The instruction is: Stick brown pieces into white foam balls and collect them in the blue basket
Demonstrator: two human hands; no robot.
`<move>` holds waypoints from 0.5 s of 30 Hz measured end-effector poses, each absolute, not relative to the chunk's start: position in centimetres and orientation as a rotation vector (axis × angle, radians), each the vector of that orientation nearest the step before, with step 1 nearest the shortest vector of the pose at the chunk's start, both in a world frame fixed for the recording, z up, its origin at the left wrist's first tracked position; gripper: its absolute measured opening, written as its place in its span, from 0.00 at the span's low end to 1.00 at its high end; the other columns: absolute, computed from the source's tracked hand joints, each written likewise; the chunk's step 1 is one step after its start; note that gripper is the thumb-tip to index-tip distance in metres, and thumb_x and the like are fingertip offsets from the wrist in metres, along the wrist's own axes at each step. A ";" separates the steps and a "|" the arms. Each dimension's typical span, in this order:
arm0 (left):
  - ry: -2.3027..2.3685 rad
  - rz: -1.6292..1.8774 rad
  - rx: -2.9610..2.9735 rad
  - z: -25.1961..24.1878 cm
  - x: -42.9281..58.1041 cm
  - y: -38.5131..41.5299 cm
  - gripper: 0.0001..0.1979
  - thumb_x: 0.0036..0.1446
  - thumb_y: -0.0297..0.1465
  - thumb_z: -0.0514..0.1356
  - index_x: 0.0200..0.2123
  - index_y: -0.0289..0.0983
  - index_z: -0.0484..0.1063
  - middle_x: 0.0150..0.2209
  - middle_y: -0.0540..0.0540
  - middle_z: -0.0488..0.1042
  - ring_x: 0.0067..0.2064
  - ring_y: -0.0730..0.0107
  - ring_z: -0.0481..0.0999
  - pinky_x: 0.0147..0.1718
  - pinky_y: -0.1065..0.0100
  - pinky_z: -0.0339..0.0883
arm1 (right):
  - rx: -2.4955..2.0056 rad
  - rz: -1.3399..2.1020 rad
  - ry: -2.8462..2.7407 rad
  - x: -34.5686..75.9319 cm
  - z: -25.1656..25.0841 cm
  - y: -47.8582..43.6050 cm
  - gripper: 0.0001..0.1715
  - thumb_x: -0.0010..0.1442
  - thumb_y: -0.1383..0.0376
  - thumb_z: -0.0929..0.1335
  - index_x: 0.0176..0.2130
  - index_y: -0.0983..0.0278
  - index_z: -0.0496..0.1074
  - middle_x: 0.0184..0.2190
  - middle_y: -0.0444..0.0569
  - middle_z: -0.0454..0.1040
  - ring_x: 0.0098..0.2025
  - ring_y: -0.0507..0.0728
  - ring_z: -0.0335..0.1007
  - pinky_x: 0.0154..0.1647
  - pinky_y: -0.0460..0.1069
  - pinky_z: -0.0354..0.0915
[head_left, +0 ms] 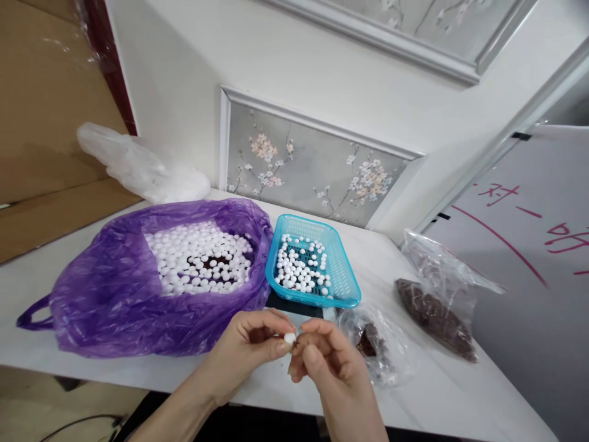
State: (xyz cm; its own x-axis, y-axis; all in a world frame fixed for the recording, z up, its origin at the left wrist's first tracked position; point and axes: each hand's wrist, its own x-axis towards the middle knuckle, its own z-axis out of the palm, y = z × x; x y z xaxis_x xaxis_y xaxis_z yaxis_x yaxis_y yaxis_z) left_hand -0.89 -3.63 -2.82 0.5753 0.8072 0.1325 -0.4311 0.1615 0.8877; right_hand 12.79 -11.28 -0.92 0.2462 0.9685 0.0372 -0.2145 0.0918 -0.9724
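Between the thumb and index finger of my left hand [251,344] is a small white ball [289,338]. My right hand [324,356] is beside it with curled fingers, and a tiny brown bit shows between its fingertips and the ball; what these fingers grip is too small to make out. Behind my hands, a blue plastic basket [347,279] holds many white balls. To the left lies an open purple bag [115,288] full of similar white balls, with some dark brown material among them.
A clear bag with brown contents [368,344] lies right of my hands. Farther right is another clear bag of brown material [435,316]. A white plastic bag [147,172] sits at the back left. A framed flower picture [304,159] leans against the wall.
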 end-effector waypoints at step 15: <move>0.361 0.924 1.045 -2.3 -0.6 -3.9 0.06 0.48 0.23 0.69 0.30 0.39 0.83 0.31 0.51 0.73 0.27 0.75 0.77 0.29 0.70 0.72 | -1.171 1.067 -0.972 12.8 -1.8 -11.0 0.14 0.59 0.56 0.70 0.29 0.63 0.70 0.22 0.41 0.71 0.27 0.51 0.67 0.31 0.45 0.62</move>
State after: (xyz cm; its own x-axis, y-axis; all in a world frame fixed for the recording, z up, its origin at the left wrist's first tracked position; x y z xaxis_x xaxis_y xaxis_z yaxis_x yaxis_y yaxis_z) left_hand -0.64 -3.88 -2.26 0.5877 0.7939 0.1564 -0.4775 0.1843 0.8591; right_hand 12.77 -10.95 -1.78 0.2259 0.9735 0.0367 -0.1272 0.0669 -0.9896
